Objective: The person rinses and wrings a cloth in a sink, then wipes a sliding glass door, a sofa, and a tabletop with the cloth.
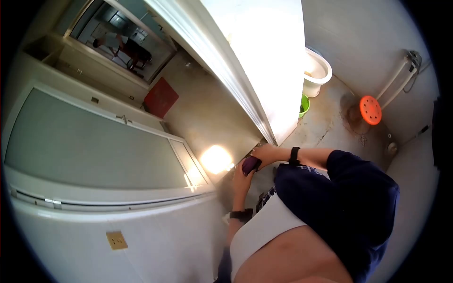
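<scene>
Both of my hands meet in front of my body around a small dark purple object (251,164) with a black edge. Its exact kind cannot be made out. My left hand (242,173) is closed around one side of it, and a black band circles that wrist. From the other side, my right hand (265,153) grips it with bent fingers; this wrist also wears a black band (294,156). The fingers partly cover the object. Below the hands lies the floor beside the base of a white door frame (270,134).
A frosted glass door (94,141) is at left, above a wall socket (116,240). A red mat (161,97) lies on the floor. At right are a white toilet (317,73), green bucket (305,106) and orange stool (370,110). A person (125,46) shows through an opening.
</scene>
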Available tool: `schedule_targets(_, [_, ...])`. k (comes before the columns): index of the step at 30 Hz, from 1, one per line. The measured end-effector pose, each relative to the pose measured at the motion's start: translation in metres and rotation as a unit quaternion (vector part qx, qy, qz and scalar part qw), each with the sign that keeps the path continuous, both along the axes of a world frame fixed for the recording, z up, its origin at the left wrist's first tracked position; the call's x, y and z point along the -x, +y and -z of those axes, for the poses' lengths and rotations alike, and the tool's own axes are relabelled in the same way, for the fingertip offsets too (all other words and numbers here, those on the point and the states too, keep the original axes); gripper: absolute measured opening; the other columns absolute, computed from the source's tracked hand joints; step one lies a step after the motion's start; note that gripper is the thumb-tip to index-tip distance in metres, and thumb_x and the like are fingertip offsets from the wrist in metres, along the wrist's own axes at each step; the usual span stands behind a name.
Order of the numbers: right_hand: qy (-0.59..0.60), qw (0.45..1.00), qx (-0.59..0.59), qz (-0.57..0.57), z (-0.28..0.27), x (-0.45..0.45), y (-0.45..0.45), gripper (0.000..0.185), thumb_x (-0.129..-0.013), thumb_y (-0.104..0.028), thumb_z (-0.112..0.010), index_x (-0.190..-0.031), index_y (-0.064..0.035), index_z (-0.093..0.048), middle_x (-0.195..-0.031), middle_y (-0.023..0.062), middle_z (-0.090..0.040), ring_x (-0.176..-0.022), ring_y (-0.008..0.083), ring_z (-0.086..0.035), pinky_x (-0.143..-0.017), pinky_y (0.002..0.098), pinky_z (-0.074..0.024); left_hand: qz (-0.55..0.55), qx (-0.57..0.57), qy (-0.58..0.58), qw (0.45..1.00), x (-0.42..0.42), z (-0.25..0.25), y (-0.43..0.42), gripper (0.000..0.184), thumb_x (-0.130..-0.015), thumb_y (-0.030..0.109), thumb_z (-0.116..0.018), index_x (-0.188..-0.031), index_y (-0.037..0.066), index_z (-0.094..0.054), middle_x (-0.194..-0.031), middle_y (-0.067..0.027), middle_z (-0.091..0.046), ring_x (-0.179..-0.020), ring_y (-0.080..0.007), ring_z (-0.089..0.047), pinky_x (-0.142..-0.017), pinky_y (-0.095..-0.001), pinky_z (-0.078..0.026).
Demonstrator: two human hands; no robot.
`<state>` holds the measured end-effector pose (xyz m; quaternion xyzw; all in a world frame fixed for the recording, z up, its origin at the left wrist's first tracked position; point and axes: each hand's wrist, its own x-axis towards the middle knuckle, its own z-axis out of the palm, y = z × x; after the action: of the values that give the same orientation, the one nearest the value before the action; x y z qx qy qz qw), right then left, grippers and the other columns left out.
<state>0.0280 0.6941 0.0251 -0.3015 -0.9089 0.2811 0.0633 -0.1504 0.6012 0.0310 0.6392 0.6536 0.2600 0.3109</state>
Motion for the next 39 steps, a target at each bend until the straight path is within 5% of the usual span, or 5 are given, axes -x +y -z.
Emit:
schedule_targets(5, [0.014,0.981,0.051,0.186,-0.012,-0.046,0.014,0.062,-0.063,-0.050,-0.071,-0.102,-0.0039,-0.055,-0.096,0.0140,-0.056,-0.081,0.0336,-0.060,-0.068,0.0414,-0.0490,0.174,-0.061,-0.163,0.969,-0.009,0.026,0.084,0.047,-0.075,0.013,-0.068,-0.117,0.004,-0.050,-0.112,-0.0163,-0.054,-0.105,-0.0320,-0.052,-0.090,-0.0370,-0.042])
schedule_targets(13, [0.135,0.901,0.006,0.413,-0.033,-0.018,0.002,0.060,-0.066,-0.038,-0.073,-0.112,-0.0057,-0.052,-0.096,0.0139,-0.055,-0.090,0.0328,-0.056,-0.077,0.0395,-0.0462,0.352,-0.061,-0.111,0.928,0.002,-0.030,0.169,0.039,-0.075,0.012,-0.071,-0.111,0.005,-0.057,-0.101,-0.0096,-0.060,-0.088,-0.0205,-0.061,-0.079,-0.0310,-0.048])
schedule_targets(23, [0.135,0.818,-0.291,0.478,-0.145,0.065,0.037,0.050,-0.057,-0.018,-0.068,-0.104,-0.0080,-0.054,-0.097,0.0104,-0.052,-0.087,0.0301,-0.050,-0.076,0.0386,-0.0439,0.416,-0.150,-0.210,0.872,0.058,-0.060,0.238,0.037,-0.080,0.014,-0.067,-0.111,0.003,-0.052,-0.096,-0.0131,-0.060,-0.083,-0.0277,-0.062,-0.072,-0.0349,-0.048])
schedule_targets(35, [0.387,0.617,-0.292,0.620,-0.147,-0.019,0.003,0.062,-0.060,-0.010,-0.066,-0.117,-0.0020,-0.043,-0.112,0.0164,-0.048,-0.103,0.0299,-0.049,-0.090,0.0352,-0.0395,0.494,-0.137,-0.223,0.829,-0.074,-0.112,0.206,0.031,-0.084,0.013,-0.060,-0.109,-0.002,-0.051,-0.080,-0.0153,-0.059,-0.067,-0.0274,-0.059,-0.060,-0.0341,-0.046])
schedule_targets(39, [0.389,0.631,-0.329,0.585,-0.164,-0.034,0.012,0.061,-0.057,-0.005,-0.070,-0.113,-0.0043,-0.046,-0.116,0.0163,-0.047,-0.106,0.0306,-0.048,-0.088,0.0378,-0.0420,0.510,-0.230,-0.172,0.811,-0.087,-0.115,0.209,0.028,-0.081,0.013,-0.060,-0.104,-0.001,-0.051,-0.068,-0.0138,-0.056,-0.057,-0.0316,-0.055,-0.052,-0.0377,-0.041])
